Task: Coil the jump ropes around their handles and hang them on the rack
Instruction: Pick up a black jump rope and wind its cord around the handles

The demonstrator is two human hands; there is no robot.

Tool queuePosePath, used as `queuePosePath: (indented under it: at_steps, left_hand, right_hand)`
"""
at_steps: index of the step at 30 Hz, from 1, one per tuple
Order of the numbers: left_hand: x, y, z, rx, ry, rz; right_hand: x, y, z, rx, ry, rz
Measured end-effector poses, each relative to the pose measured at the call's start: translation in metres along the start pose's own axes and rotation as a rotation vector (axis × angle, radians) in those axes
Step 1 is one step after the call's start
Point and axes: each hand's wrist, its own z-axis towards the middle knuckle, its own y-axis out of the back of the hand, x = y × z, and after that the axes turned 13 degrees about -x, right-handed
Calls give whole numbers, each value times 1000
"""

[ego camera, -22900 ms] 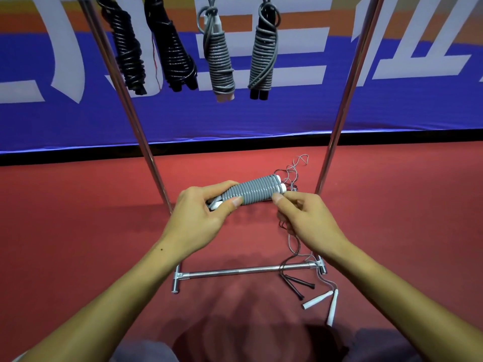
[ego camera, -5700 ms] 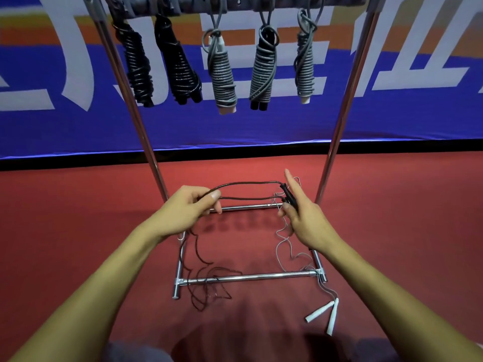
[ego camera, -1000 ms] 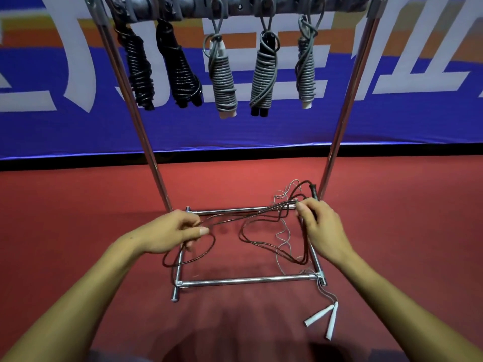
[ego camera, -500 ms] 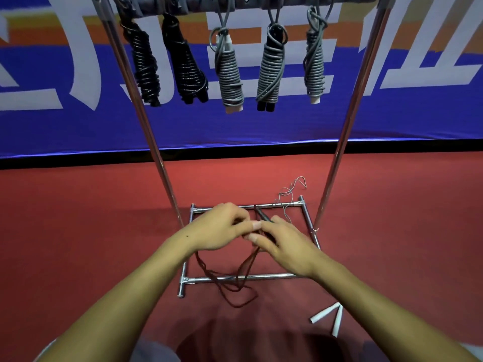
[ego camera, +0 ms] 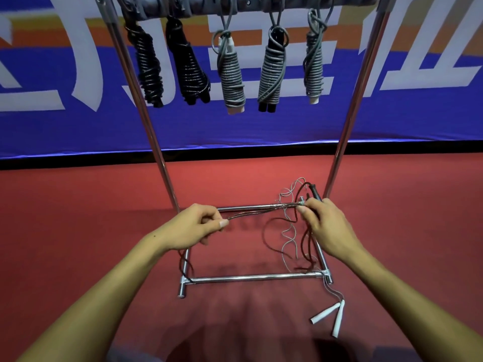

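My right hand (ego camera: pixel 324 223) grips the black handles (ego camera: pixel 313 192) of a thin dark jump rope; one handle tip sticks up above my fingers. My left hand (ego camera: pixel 194 226) pinches the rope's strands (ego camera: pixel 251 214), which stretch nearly level between both hands. Slack loops of the dark rope (ego camera: pixel 266 239) hang below toward the floor. A thin grey rope (ego camera: pixel 288 236) with white handles (ego camera: pixel 329 314) lies on the floor at the rack's right foot. Several coiled ropes hang from the rack's top bar (ego camera: pixel 248 3): black ones (ego camera: pixel 188 69) on the left, grey ones (ego camera: pixel 231 74) on the right.
The chrome rack has two slanted uprights (ego camera: pixel 154 142) and a rectangular base (ego camera: pixel 256 277) on the red floor. A blue banner with white lettering (ego camera: pixel 418 108) runs behind it. My knees show at the bottom edge.
My hands, together half a second ago, have pulled apart, drawing the dark rope's strands taut between them. The right hand moved right with the handles; the left moved left.
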Motion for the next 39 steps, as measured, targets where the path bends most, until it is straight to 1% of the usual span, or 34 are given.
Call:
queuePosePath:
  at_steps: [1,4,5,7,9,10,11,13,15,17,21,23,25,27,29,30,32,34,35,36,39]
  left_hand:
    - [-2,2,-1,-42,-21,14]
    - [-4,4,0,-137,-101,183]
    - [-6,3,0,-125,-110,222]
    - [-18,-9,1,-44,-161,250]
    - [-36,-28,1,17,-244,237]
    - [-43,-34,1,21,-264,219]
    - [-46,-36,3,2,-248,191]
    - [-42,-28,7,-28,-144,127]
    - [-33,-16,7,11,-45,68]
    - [-24,-10,3,47,-18,19]
    - [-20,-7,-4,14,24,-35]
    - [-20,-1,-8,-53,-30,1]
    - [-16,6,-11,-119,-69,41]
    - [-4,15,-11,-196,-74,187]
    - [12,28,-12,-280,-27,359]
    - [19,33,-14,-289,-4,400]
    - [26,37,-19,-242,-4,479]
    - [20,28,-25,-177,-51,551]
    - [14,21,-27,-172,-81,552]
    - [7,14,-29,-182,-111,544]
    - [-17,-3,-29,-234,-151,563]
  right_hand:
    - [-1,0,-3,36,4,-8]
    - [10,3,-11,173,18,-67]
    - [17,3,-13,203,42,-98]
    - [33,-2,-20,229,120,-114]
    - [50,-15,-29,301,208,-74]
    - [54,-21,-32,326,236,-51]
    - [56,-25,-31,322,239,-22]
    - [48,-24,-20,236,182,25]
    - [34,-14,-5,136,121,29]
    - [20,-6,1,91,81,14]
    - [8,-1,-1,60,47,12]
    - [8,2,-2,64,53,14]
    - [10,3,-6,105,81,30]
    - [11,3,-9,129,118,65]
    - [11,7,-8,140,163,144]
    - [12,11,-7,152,178,192]
    - [15,16,-7,188,143,281]
    - [16,11,-8,218,28,362]
    - [18,7,-10,224,-26,397]
    - [19,4,-10,215,-53,414]
    - [31,4,-9,186,-13,442]
